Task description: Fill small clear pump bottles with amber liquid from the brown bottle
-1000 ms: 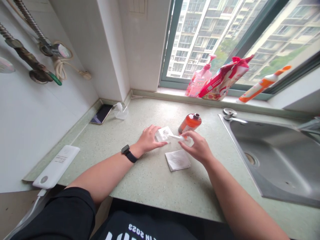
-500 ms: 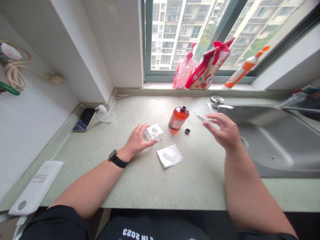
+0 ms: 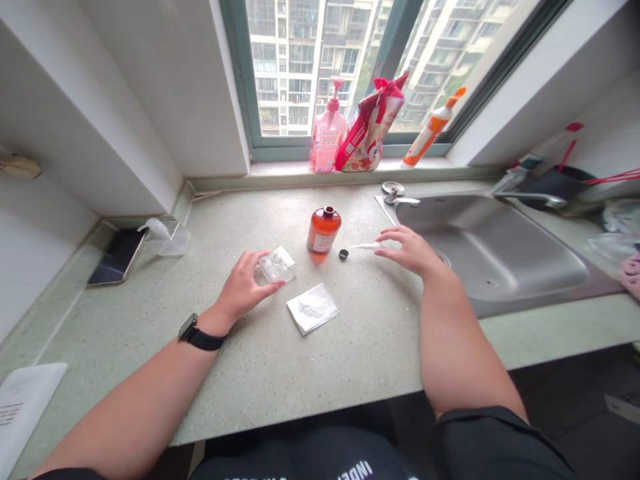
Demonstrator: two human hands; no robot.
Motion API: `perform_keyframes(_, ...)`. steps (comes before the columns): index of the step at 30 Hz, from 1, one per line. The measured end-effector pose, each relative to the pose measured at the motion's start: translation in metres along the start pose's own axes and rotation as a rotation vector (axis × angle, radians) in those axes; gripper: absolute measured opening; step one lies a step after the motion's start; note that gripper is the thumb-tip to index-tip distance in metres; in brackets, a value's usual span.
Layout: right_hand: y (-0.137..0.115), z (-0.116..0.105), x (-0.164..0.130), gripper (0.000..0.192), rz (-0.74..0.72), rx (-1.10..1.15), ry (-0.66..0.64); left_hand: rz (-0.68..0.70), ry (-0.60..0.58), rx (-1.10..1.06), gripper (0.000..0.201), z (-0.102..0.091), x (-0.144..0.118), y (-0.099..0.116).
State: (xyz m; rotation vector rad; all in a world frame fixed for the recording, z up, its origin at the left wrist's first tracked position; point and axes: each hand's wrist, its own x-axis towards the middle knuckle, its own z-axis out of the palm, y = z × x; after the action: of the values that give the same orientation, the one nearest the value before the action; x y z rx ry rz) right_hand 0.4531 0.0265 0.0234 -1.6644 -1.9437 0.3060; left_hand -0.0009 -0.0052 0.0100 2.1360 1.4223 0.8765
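My left hand (image 3: 243, 289) rests on the green counter (image 3: 250, 373) with its fingers around a small clear plastic case (image 3: 277, 266). My right hand (image 3: 410, 250) hovers low over the counter beside the sink and pinches a thin white dropper (image 3: 367, 246), laid almost flat with its tip pointing left. An open orange bottle (image 3: 323, 231) stands between the hands, and its small black cap (image 3: 343, 254) lies just to its right. A folded white tissue (image 3: 313, 309) lies in front of the case.
A steel sink (image 3: 495, 250) with a tap lies to the right. A pink pump bottle (image 3: 327, 139), a red pouch (image 3: 368, 127) and an orange squeeze bottle (image 3: 431, 130) stand on the sill. A phone (image 3: 115, 256) and a clear spray head (image 3: 167, 236) lie at left.
My right hand carried the dropper from the clear case, past the bottle, to the right and lowered it near the sink edge. The left hand stayed on the case. The view swung right.
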Motion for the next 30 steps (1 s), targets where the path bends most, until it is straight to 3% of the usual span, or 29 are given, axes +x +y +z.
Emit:
perform_keyframes(12,0.003,0.011,0.003,0.018,-0.015,-0.03,-0.114,-0.037,-0.034,-0.012,0.062,-0.002,0.0,0.003)
perform_keyframes(20,0.009,0.014,0.003,0.033,-0.009,-0.043,-0.163,-0.024,-0.023,-0.014,0.062,0.0,0.0,0.001)
perform_keyframes(24,0.004,0.011,0.004,0.039,-0.017,-0.031,-0.1,-0.014,-0.016,-0.011,0.064,0.002,0.001,0.0)
perform_keyframes(30,-0.024,0.026,0.009,0.049,-0.08,0.026,0.157,-0.003,0.015,-0.021,0.069,0.004,0.0,0.0)
